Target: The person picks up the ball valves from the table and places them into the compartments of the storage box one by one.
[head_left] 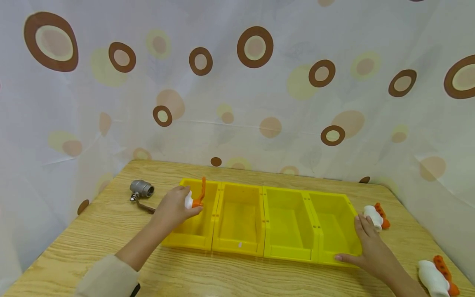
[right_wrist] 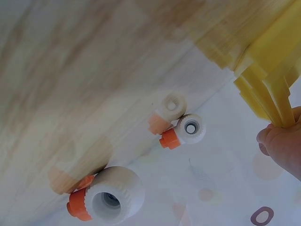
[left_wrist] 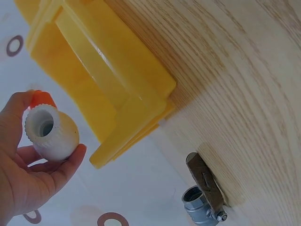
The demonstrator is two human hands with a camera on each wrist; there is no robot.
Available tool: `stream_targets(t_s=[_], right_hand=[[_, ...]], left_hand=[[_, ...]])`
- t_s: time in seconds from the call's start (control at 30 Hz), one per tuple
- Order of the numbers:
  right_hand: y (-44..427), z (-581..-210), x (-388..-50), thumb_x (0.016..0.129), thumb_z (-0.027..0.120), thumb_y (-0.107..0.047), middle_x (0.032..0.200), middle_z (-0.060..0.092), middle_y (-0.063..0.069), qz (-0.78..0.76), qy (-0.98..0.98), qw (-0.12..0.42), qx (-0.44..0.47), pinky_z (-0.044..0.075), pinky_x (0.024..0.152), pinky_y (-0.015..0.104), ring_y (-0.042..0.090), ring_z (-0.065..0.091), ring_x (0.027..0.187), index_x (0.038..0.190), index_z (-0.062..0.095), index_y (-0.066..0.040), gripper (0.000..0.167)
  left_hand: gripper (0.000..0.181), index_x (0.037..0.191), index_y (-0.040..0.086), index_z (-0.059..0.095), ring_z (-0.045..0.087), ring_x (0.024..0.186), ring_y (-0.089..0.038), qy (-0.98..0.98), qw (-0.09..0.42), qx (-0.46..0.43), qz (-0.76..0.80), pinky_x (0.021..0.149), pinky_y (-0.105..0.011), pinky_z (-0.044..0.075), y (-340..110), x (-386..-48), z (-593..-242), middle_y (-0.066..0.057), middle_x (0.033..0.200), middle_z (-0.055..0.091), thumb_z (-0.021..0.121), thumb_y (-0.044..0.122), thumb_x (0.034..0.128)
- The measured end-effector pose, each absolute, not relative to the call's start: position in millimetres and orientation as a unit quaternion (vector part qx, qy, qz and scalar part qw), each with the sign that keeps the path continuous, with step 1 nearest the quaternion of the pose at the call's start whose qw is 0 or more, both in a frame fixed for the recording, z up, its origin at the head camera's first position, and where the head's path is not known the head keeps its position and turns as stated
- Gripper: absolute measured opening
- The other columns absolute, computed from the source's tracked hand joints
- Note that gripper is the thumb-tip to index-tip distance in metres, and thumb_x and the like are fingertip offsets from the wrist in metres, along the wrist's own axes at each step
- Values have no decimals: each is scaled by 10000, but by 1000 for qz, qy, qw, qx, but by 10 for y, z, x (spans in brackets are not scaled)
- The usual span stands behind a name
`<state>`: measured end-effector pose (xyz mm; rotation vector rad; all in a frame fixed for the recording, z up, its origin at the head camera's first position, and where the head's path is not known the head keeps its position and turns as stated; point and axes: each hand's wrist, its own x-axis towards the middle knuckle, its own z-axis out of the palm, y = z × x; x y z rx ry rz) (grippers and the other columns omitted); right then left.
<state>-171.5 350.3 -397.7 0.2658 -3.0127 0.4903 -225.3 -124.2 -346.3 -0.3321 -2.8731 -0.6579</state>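
Observation:
My left hand (head_left: 173,209) grips a white plastic ball valve (head_left: 189,200) with an orange handle. In the head view the valve is over the leftmost yellow bin (head_left: 187,240), its handle pointing up. The left wrist view shows the open round end of this valve (left_wrist: 56,134) between thumb and fingers, beside the bin's wall. At the other end of the row, my right hand (head_left: 372,250) holds the right side of the rightmost yellow bin (head_left: 335,259), its thumb near the front rim. Only part of the right hand (right_wrist: 287,143) shows in the right wrist view.
Several yellow bins form one joined row on the wooden table (head_left: 222,276). A grey metal valve (head_left: 141,189) with a lever lies left of them. To the right lie two more white valves with orange handles, one farther back (head_left: 373,218), one nearer (head_left: 432,278). Patterned cloth (head_left: 230,90) hangs behind.

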Motion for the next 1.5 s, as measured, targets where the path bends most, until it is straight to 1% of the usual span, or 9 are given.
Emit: stream_targets(t_s=[0.1, 0.23, 0.47, 0.67, 0.83, 1.0, 1.13, 1.37, 1.5], right_hand=[[3501, -3976, -1714, 691, 730, -520, 1481, -39, 367, 162, -982, 39, 87, 231, 943, 722, 475, -141, 1373, 1414, 4, 159, 1230], [3496, -3967, -1718, 692, 730, -518, 1483, -44, 362, 163, -982, 39, 86, 225, 948, 722, 476, -138, 1372, 1414, 6, 161, 1227], [3492, -3962, -1712, 684, 733, -521, 1483, -51, 360, 168, -982, 35, 83, 205, 961, 720, 477, -141, 1370, 1415, 6, 158, 1234], [3491, -3954, -1716, 688, 729, -524, 1482, -49, 362, 164, -982, 36, 82, 211, 956, 721, 477, -140, 1370, 1416, 5, 156, 1231], [3486, -3952, -1717, 690, 730, -519, 1479, -44, 367, 164, -982, 35, 82, 210, 960, 719, 485, -124, 1370, 1414, 9, 159, 1226], [3487, -3949, -1718, 694, 729, -515, 1477, -34, 373, 161, -982, 40, 85, 219, 952, 721, 492, -118, 1368, 1413, 13, 162, 1220], [3485, -3952, -1718, 688, 730, -521, 1477, -31, 372, 158, -983, 38, 82, 224, 949, 722, 491, -118, 1368, 1412, 16, 163, 1226], [3487, -3956, -1714, 689, 727, -527, 1478, -30, 371, 156, -983, 40, 83, 230, 945, 723, 497, -106, 1368, 1411, 22, 168, 1225], [3490, -3964, -1708, 687, 733, -518, 1478, -36, 372, 160, -982, 42, 87, 228, 946, 722, 500, -106, 1368, 1409, 24, 171, 1224]], left_hand=[[649, 1245, -116, 506, 557, 1088, -424, -965, 79, -109, -223, 839, -450, 531, -1232, -2261, -3478, -294, 1226, 550, 711, 311, 801], [664, 1261, -119, 491, 538, 1120, -433, -965, 77, -108, -226, 880, -472, 510, -1216, -2277, -3512, -297, 1247, 535, 708, 310, 803], [657, 1245, -126, 500, 594, 1015, -385, -964, 83, -111, -226, 766, -403, 554, -1189, -2286, -3575, -280, 1201, 568, 718, 298, 793], [638, 1218, -131, 515, 609, 941, -373, -963, 84, -110, -229, 694, -366, 557, -1179, -2297, -3637, -288, 1171, 578, 726, 288, 785], [636, 1217, -135, 515, 604, 968, -385, -965, 79, -106, -226, 739, -397, 551, -1178, -2292, -3689, -295, 1179, 572, 726, 282, 784], [627, 1213, -126, 523, 613, 889, -332, -965, 78, -102, -227, 682, -355, 542, -1172, -2295, -3728, -280, 1155, 583, 729, 280, 781], [628, 1207, -123, 528, 610, 868, -314, -965, 79, -101, -228, 667, -344, 543, -1165, -2304, -3768, -274, 1139, 588, 736, 279, 772], [600, 1158, -132, 548, 582, 804, -277, -964, 83, -109, -227, 640, -326, 518, -1148, -2321, -3828, -260, 1057, 605, 752, 259, 752], [592, 1146, -131, 553, 595, 832, -298, -965, 84, -109, -223, 690, -370, 532, -1141, -2326, -3851, -264, 1045, 607, 752, 262, 751]])
